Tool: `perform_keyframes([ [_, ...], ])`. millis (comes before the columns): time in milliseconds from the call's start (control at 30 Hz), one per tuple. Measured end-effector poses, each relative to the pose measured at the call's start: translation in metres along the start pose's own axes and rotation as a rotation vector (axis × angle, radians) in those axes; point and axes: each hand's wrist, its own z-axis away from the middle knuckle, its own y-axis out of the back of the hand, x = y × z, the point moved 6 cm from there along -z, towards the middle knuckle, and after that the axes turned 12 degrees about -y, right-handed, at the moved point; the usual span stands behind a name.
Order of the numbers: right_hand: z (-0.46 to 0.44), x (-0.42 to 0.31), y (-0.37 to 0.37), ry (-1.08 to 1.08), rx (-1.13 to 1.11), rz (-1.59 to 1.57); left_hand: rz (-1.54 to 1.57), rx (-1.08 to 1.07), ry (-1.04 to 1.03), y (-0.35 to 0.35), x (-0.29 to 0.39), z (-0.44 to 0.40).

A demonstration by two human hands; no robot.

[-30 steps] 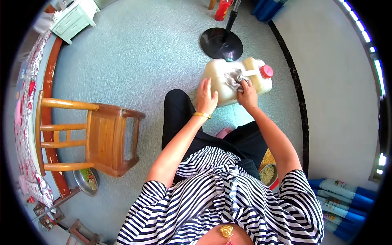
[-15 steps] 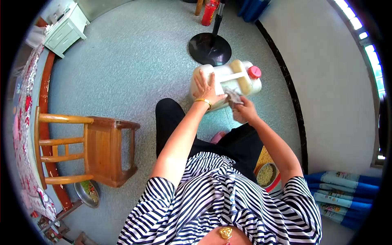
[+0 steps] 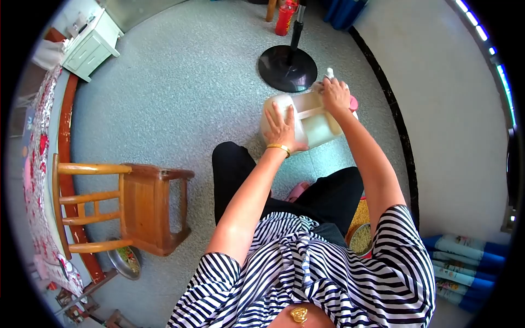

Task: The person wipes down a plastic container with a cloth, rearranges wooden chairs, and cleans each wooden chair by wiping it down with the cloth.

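Note:
A pale plastic jerrycan (image 3: pixel 320 131) lies on the floor in front of my knees, its red cap (image 3: pixel 354 103) on the right end. My left hand (image 3: pixel 280 127) rests on the left end of it, with fingers spread and a gold bracelet at the wrist. At the far right side of the jerrycan is my right hand (image 3: pixel 336 97), closed on a crumpled greyish cloth (image 3: pixel 318 87). The hand covers most of the cloth and part of the handle area.
Just beyond the jerrycan stands a round black stand base (image 3: pixel 287 68) with a pole. A wooden chair (image 3: pixel 143 210) is at the left. A metal bowl of small pale pieces (image 3: pixel 361 240) sits by my right thigh, and a wall (image 3: pixel 437 109) runs along the right.
My right hand has moved with the cloth from the jerrycan's near side to its far right side. My left hand still rests on the left end. The view has shifted slightly.

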Motion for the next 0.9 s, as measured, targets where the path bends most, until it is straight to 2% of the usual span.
perform_keyframes([
  [33, -0.006, -0.006, -0.003, -0.001, -0.004, -0.002, 0.013, -0.004, -0.008, -0.001, 0.0, -0.001],
  [100, -0.013, -0.031, -0.014, 0.199, -0.04, 0.149, 0.025, -0.01, -0.011, -0.006, -0.003, -0.003],
  [167, -0.013, -0.056, -0.03, 0.376, -0.032, 0.281, 0.023, 0.108, -0.099, -0.007, -0.005, -0.005],
  [333, -0.008, -0.087, -0.042, 0.199, -0.186, 0.201, 0.004, 0.117, -0.073, -0.004, -0.003, -0.003],
  [433, -0.007, -0.084, -0.024, -0.023, -0.487, -0.157, 0.025, 0.108, -0.074, -0.004, -0.001, -0.003],
  [567, 0.001, -0.076, -0.028, -0.074, -0.416, -0.358, 0.017, 0.155, -0.086, -0.007, -0.002, -0.003],
  [633, 0.003, -0.066, -0.038, -0.103, -0.725, -0.835, 0.02, 0.202, -0.116, -0.009, -0.002, 0.001],
  [667, 0.001, -0.058, -0.036, -0.104, -0.722, -0.832, 0.087, 0.275, -0.134, -0.009, -0.001, 0.006],
  [733, 0.003, -0.053, -0.038, -0.22, -0.924, -1.059, 0.157, 0.352, -0.15, -0.017, -0.004, 0.016],
  [767, 0.013, -0.056, -0.018, -0.207, -0.949, -1.126, 0.213, 0.456, -0.199, -0.023, -0.004, 0.022],
  [800, 0.028, -0.06, -0.014, -0.204, -0.951, -1.123, 0.267, 0.559, -0.247, -0.028, -0.005, 0.026],
  [867, 0.042, -0.071, 0.011, 0.151, -0.508, -0.829, 0.291, 0.573, -0.232, -0.031, -0.005, 0.03],
  [900, 0.051, -0.083, 0.013, 0.483, -0.205, -0.715, 0.314, 0.584, -0.219, -0.032, -0.004, 0.033],
])
